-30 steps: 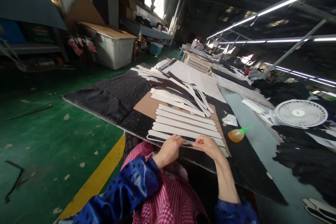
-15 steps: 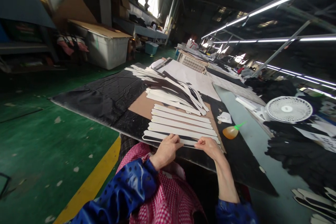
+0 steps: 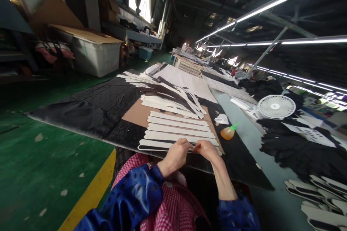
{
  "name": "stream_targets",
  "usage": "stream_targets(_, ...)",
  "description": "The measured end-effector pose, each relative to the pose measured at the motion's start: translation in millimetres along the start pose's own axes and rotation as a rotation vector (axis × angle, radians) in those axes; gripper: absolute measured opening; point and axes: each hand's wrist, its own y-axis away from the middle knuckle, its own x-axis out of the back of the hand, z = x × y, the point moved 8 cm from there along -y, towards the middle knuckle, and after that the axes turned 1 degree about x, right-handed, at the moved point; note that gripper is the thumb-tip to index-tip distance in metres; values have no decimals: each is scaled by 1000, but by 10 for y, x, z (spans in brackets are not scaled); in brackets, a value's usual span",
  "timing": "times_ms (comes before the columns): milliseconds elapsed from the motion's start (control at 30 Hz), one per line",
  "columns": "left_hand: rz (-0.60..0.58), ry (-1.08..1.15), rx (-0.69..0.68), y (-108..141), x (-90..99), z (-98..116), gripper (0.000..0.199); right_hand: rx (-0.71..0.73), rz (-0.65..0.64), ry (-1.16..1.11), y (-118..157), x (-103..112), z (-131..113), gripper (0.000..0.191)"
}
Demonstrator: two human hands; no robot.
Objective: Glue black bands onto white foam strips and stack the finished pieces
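Several long white strips point(image 3: 179, 128) with shaped ends lie side by side on a brown board. The nearest strip point(image 3: 154, 145) has a black band along it and runs under both hands at the table's front edge. My left hand point(image 3: 176, 154) is closed, its fingertips pinched on this strip near its middle. Just to its right, my right hand point(image 3: 208, 150) is also closed, thumb and fingers pinching the same strip. The fingertips nearly touch; exactly what lies between them is too small to make out.
A loose pile of white and dark strips point(image 3: 173, 94) lies beyond the row. At right are a squeeze bottle point(image 3: 228, 132) of amber liquid with a green nozzle, a white fan point(image 3: 276, 107), black cloth point(image 3: 292, 144) and more strips point(image 3: 322, 196). A crate point(image 3: 188, 68) stands farther back.
My right hand has moved left along the nearest strip, close to my left hand. My left hand stays near the strip's middle. The camera view has shifted a little.
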Motion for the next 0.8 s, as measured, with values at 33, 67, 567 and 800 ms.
stream_targets(33, -46, 12, 2, -65, -137, -13, 34, -6, 6, 14, 1, 8, -10, 15)
stream_targets(67, -79, 12, 20, -122, -259, -47, 33, -14, 19, 28, 2, 23, -6, 17)
stream_targets(567, -198, -217, -39, -184, -577, -109, 44, -102, 107, -519, 32, 255, 1256, 17)
stream_targets(800, -220, -298, -67, -177, -573, -9, 26, -130, 149, -435, 21, 211, 1378, 15)
